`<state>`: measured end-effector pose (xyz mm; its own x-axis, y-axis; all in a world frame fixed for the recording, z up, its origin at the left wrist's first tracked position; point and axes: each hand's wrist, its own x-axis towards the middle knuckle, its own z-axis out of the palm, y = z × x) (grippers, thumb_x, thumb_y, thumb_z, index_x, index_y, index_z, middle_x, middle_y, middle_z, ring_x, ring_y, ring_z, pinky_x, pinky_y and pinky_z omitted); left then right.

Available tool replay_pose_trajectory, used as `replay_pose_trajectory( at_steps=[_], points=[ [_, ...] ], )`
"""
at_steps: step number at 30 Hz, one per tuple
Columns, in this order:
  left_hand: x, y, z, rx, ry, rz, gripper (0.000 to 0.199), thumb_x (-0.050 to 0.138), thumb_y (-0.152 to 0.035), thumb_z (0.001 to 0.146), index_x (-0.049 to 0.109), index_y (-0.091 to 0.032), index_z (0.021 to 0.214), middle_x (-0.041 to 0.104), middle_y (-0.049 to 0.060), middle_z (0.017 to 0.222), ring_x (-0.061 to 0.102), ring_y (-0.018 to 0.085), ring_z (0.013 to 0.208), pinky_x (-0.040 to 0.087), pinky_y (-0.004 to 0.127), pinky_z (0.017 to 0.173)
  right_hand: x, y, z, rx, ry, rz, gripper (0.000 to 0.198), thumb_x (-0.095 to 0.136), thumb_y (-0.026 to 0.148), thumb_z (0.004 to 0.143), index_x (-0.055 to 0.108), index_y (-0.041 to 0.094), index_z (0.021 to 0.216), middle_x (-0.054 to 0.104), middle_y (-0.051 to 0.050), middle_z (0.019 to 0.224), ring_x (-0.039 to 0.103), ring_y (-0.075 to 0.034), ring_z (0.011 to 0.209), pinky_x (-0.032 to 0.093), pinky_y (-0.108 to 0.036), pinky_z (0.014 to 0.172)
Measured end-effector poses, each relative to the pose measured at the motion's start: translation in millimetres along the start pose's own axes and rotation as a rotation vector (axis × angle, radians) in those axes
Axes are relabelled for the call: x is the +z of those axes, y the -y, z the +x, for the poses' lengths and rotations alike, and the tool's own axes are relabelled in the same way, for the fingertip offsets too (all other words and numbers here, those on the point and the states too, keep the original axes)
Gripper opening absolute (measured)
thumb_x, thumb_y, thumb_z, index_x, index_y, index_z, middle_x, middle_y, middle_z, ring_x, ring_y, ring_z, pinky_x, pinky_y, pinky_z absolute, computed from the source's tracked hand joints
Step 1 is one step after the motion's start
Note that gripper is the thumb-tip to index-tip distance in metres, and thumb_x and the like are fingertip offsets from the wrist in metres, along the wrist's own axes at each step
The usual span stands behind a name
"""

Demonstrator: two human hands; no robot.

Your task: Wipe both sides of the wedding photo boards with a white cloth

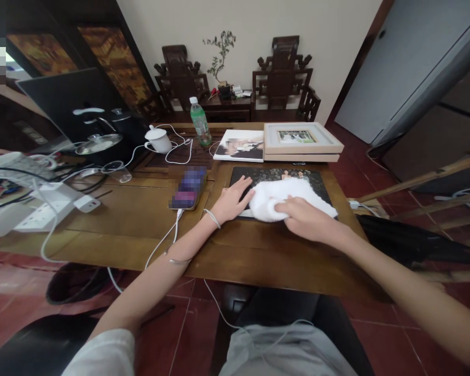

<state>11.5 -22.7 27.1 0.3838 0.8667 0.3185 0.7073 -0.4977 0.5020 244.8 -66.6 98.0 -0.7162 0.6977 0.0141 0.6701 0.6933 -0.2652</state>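
A dark photo panel (241, 176) showing two figures lies flat on the wooden table. A fluffy white cloth (297, 190) covers much of its middle and near side. My right hand (303, 216) grips a bunched fold of the cloth against the panel. At the panel's left edge rests my left hand (234, 199), palm down with the fingers stretched out and thumb apart, beside the cloth. A phone (189, 188) with its screen lit lies left of that hand, a white cable plugged into its near end.
Behind the panel are a white-edged photo block (241, 149) and stacked picture frames (272, 138). A green-labelled bottle (200, 122), lidded white cup (157, 140) and clear glass (119, 171) stand further left. Power strips (49, 209) and cables crowd the table's left end.
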Motion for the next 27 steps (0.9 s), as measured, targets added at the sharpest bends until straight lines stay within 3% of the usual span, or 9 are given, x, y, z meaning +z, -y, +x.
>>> replay_pose_trajectory(
  at_steps=[4, 8, 12, 15, 18, 21, 27],
  points=[
    [-0.4, -0.4, -0.1, 0.033, 0.025, 0.040, 0.045, 0.036, -0.037, 0.102, 0.051, -0.016, 0.140, 0.046, 0.012, 0.153, 0.033, 0.025, 0.147, 0.034, 0.052, 0.117, -6.3, -34.4, 26.0, 0.187, -0.116, -0.049, 0.022, 0.041, 0.001, 0.068, 0.053, 0.019, 0.073, 0.063, -0.009, 0.072, 0.055, -0.022, 0.071, 0.034, -0.029, 0.066],
    [2.4, 3.4, 0.7, 0.051, 0.008, 0.043, 0.044, 0.038, -0.034, 0.102, 0.055, -0.012, 0.135, 0.052, 0.014, 0.148, 0.038, 0.025, 0.145, 0.036, 0.051, 0.116, -10.0, -48.1, 75.3, 0.243, -0.196, -0.030, 0.023, 0.041, 0.003, 0.071, 0.058, 0.017, 0.077, 0.067, -0.011, 0.082, 0.057, -0.024, 0.078, 0.033, -0.029, 0.067],
    [4.8, 7.4, 0.7, 0.051, -0.007, 0.062, 0.043, 0.042, -0.034, 0.101, 0.058, -0.011, 0.133, 0.053, 0.014, 0.146, 0.043, 0.026, 0.142, 0.039, 0.049, 0.115, -15.2, -35.3, 128.6, 0.147, -0.181, -0.002, 0.029, 0.041, 0.003, 0.073, 0.064, 0.013, 0.086, 0.071, -0.014, 0.100, 0.059, -0.025, 0.088, 0.036, -0.029, 0.072],
    [5.0, 9.5, 1.0, 0.053, -0.019, 0.071, 0.041, 0.043, -0.033, 0.101, 0.059, -0.012, 0.132, 0.056, 0.014, 0.144, 0.050, 0.026, 0.136, 0.041, 0.048, 0.114, -22.3, -13.8, 154.7, 0.007, -0.038, -0.053, 0.030, 0.042, 0.003, 0.074, 0.067, 0.012, 0.087, 0.071, -0.015, 0.099, 0.059, -0.024, 0.085, 0.037, -0.030, 0.072],
    [4.3, 10.6, 1.9, 0.074, -0.025, 0.071, 0.039, 0.046, -0.031, 0.100, 0.059, -0.013, 0.131, 0.060, 0.014, 0.139, 0.055, 0.026, 0.132, 0.042, 0.047, 0.113, -28.5, 7.2, 166.4, -0.055, 0.091, -0.130, 0.032, 0.043, 0.003, 0.076, 0.069, 0.011, 0.093, 0.071, -0.016, 0.096, 0.060, -0.024, 0.081, 0.038, -0.032, 0.070],
    [3.9, 10.6, 2.3, 0.073, -0.021, 0.065, 0.038, 0.046, -0.030, 0.099, 0.059, -0.013, 0.131, 0.059, 0.014, 0.140, 0.053, 0.027, 0.133, 0.043, 0.048, 0.113, -30.1, 14.9, 171.3, -0.015, 0.109, -0.179, 0.034, 0.044, 0.004, 0.078, 0.069, 0.010, 0.100, 0.070, -0.020, 0.104, 0.062, -0.028, 0.089, 0.041, -0.033, 0.071],
    [6.0, 10.0, 1.3, 0.062, -0.017, 0.060, 0.040, 0.045, -0.028, 0.099, 0.058, -0.011, 0.133, 0.053, 0.014, 0.146, 0.046, 0.025, 0.140, 0.040, 0.048, 0.115, -30.6, -19.3, 156.0, 0.196, 0.009, -0.147, 0.033, 0.045, 0.007, 0.079, 0.070, 0.011, 0.101, 0.071, -0.018, 0.111, 0.062, -0.028, 0.100, 0.042, -0.030, 0.083]
  ],
)
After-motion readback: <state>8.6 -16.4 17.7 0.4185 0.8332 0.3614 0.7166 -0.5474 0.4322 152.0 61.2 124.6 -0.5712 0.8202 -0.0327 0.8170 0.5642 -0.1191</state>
